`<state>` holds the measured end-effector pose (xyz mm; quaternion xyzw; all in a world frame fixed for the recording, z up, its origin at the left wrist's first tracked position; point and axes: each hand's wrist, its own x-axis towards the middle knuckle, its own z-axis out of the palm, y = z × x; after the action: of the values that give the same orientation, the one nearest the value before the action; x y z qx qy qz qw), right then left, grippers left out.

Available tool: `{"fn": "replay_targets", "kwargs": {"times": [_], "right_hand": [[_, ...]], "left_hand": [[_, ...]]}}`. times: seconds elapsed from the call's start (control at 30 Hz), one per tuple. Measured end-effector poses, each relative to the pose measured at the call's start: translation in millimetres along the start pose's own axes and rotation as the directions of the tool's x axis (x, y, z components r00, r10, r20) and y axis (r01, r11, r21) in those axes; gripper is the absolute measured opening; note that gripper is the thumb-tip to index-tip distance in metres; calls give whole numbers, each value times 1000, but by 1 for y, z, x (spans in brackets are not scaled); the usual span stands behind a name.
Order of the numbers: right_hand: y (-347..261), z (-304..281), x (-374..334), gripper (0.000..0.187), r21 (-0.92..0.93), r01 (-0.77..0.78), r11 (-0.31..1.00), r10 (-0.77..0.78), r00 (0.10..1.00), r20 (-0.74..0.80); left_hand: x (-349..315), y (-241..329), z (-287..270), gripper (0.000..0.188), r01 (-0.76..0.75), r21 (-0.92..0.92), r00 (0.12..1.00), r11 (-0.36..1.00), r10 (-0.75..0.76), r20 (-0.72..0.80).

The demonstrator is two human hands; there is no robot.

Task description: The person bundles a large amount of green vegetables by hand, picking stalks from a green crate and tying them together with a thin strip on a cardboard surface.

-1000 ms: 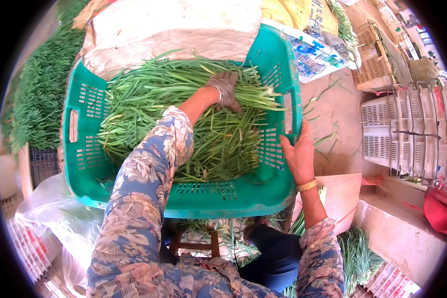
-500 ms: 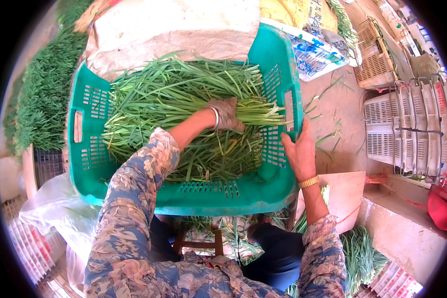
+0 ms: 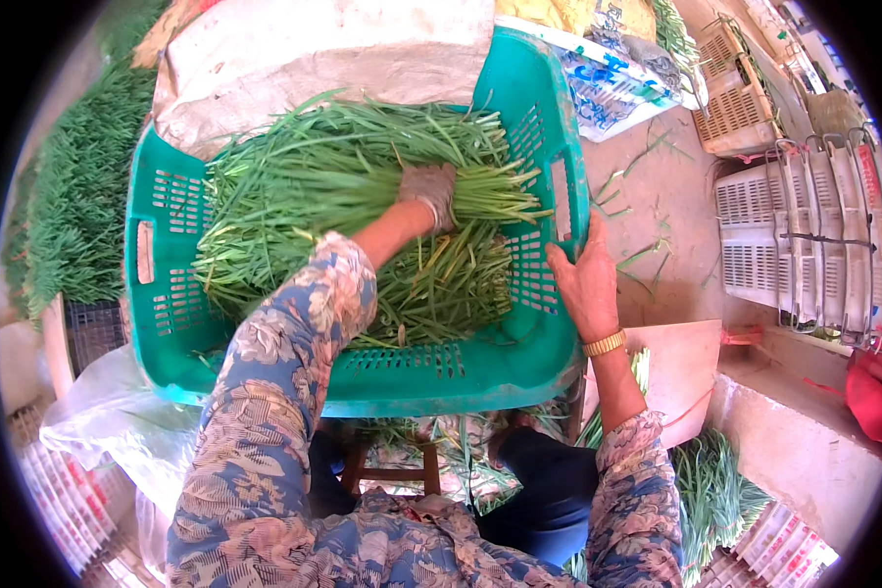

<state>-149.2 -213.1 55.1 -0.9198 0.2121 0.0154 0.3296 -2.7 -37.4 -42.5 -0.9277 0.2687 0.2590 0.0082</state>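
A teal plastic crate sits in front of me, tilted, filled with long green chive-like stalks. My left hand, in a grey glove, reaches into the crate and presses down on the bundle of stalks near its cut ends. My right hand, bare with a gold watch at the wrist, grips the crate's right rim. Both forearms wear a flowered blue sleeve.
A heap of the same greens lies at the left. White and tan plastic crates stand at the right. A white sack lies behind the crate, a printed bag at the upper right. More greens lie by my right knee.
The crate has tipped and shifted slightly toward me. My left hand has drawn back along the stalks toward their cut ends; my right hand stays on the rim.
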Motion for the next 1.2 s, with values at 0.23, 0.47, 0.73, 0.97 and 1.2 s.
{"fn": "replay_targets", "kwargs": {"times": [0.23,0.47,0.73,0.97,1.2], "right_hand": [[-9,-2,-2,64,-2,-25,1000,25,1000,19],[-6,1,-6,65,-144,363,921,-388,891,-236],[-33,64,0,72,88,418,904,-407,905,-121],[-71,154,66,64,950,-307,-61,107,944,312],[-123,148,12,59,852,-432,-296,-156,902,403]], "left_hand": [[-15,-7,9,52,17,-91,985,996,-32,-171],[-49,-64,-5,59,-220,-519,923,826,5,-384],[-112,-109,-10,79,-202,-979,935,-8,-298,-190],[-148,-105,-14,69,-252,-967,942,-36,-238,-237],[-180,-69,-14,90,-250,-909,922,333,-206,-329]]}}
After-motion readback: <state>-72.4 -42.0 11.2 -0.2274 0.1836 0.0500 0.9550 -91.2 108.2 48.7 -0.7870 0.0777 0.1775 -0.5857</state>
